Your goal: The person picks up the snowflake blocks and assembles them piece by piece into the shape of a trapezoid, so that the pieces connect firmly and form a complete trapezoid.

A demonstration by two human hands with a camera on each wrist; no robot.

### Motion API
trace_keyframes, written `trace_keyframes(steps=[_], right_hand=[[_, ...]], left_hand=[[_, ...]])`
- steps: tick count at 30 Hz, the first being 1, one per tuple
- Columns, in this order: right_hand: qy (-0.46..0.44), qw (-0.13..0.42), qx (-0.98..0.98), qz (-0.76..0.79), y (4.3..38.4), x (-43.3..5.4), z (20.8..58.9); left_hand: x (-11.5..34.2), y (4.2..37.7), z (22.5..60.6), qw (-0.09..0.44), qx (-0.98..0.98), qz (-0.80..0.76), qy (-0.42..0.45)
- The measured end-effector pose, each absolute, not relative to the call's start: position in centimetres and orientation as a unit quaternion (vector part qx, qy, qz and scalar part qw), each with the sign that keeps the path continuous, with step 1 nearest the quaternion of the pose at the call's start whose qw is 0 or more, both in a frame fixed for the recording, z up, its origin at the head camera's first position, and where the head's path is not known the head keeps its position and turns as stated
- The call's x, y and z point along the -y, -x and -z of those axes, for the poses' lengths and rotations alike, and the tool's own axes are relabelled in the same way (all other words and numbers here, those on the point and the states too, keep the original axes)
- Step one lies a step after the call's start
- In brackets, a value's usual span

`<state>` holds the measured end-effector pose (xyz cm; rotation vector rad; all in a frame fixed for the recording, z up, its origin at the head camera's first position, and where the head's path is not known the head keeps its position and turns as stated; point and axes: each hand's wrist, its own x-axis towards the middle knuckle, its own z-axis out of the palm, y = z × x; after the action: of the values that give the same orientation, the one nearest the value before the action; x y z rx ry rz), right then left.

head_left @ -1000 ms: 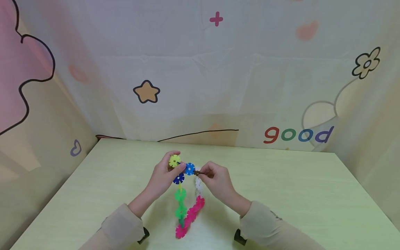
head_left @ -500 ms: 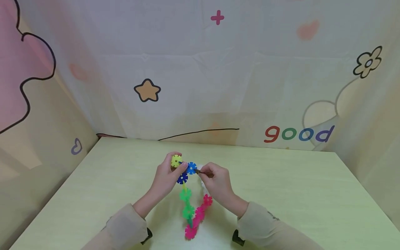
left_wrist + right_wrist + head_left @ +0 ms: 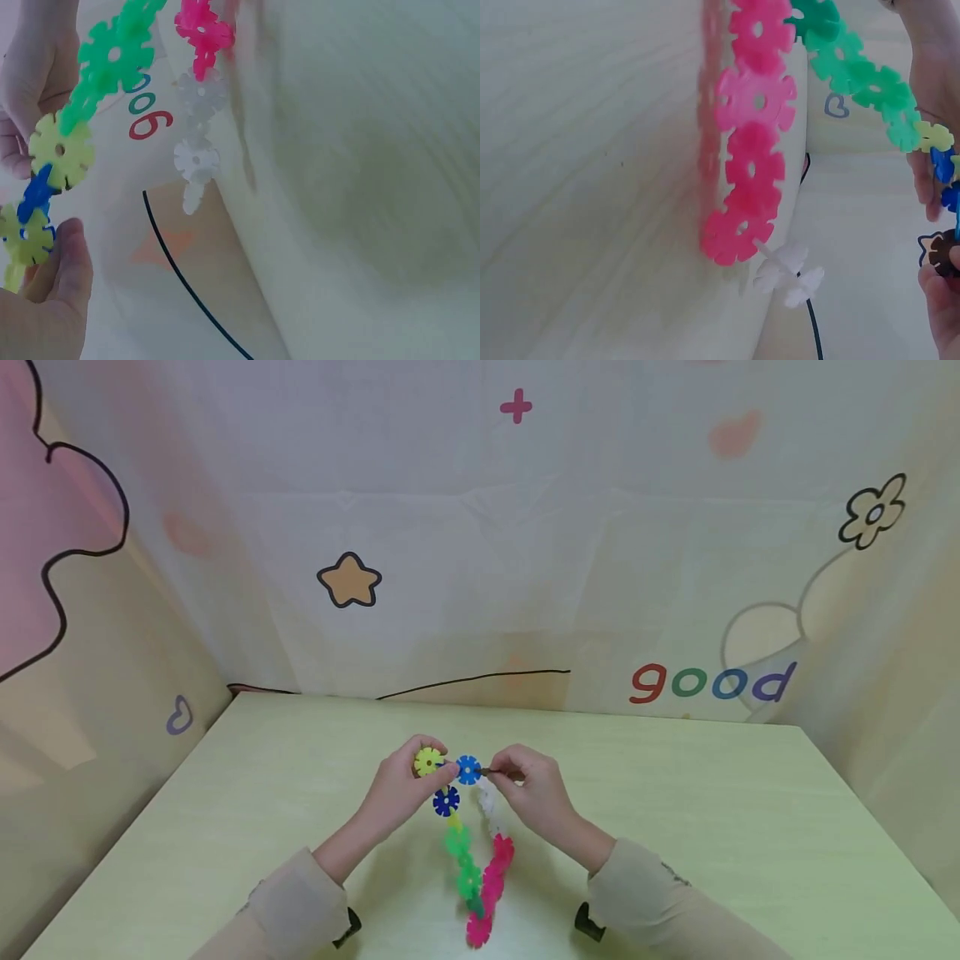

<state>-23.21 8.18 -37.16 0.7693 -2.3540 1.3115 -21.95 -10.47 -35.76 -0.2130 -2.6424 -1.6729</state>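
A chain of plastic snowflake discs hangs between the hands in the head view. My left hand grips its upper end, thumb across the front, near a yellow disc and a dark blue disc. To the right of that thumb sticks out a lighter blue disc. My right hand pinches a brown disc, seen edge-on from above, at the blue disc's right edge. Below run green discs, pink discs and white discs, the white ones hanging as a loose end.
The pale wooden table spreads under both hands. Behind it hangs a printed cloth backdrop with a star and the word "good". Dark wrist mounts sit under the sleeves.
The chain's lower loop has swung to the right, its green and pink strands closer together. Both hands stay near each other, with the brown disc kept at the blue disc's edge.
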Motion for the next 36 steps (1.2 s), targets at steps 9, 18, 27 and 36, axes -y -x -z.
trace_keyframes(steps=[9, 18, 27, 36], right_hand=[[-0.325, 0.159, 0.831, -0.423, 23.5, -8.8, 37.0], [-0.364, 0.136, 0.823, -0.414, 23.4, -8.8, 37.4], [-0.379, 0.119, 0.824, -0.404, 23.3, -8.9, 37.5], [-0.324, -0.055, 0.848, -0.415, 25.4, -10.2, 38.1]], left_hand=[[10.6, 22.3, 34.8, -0.081, 0.850, 0.507, 0.119], [10.3, 22.8, 35.6, -0.146, 0.839, 0.494, 0.176], [10.0, 22.6, 36.2, -0.132, 0.836, 0.503, 0.174], [10.4, 22.8, 36.9, -0.130, 0.838, 0.506, 0.157]])
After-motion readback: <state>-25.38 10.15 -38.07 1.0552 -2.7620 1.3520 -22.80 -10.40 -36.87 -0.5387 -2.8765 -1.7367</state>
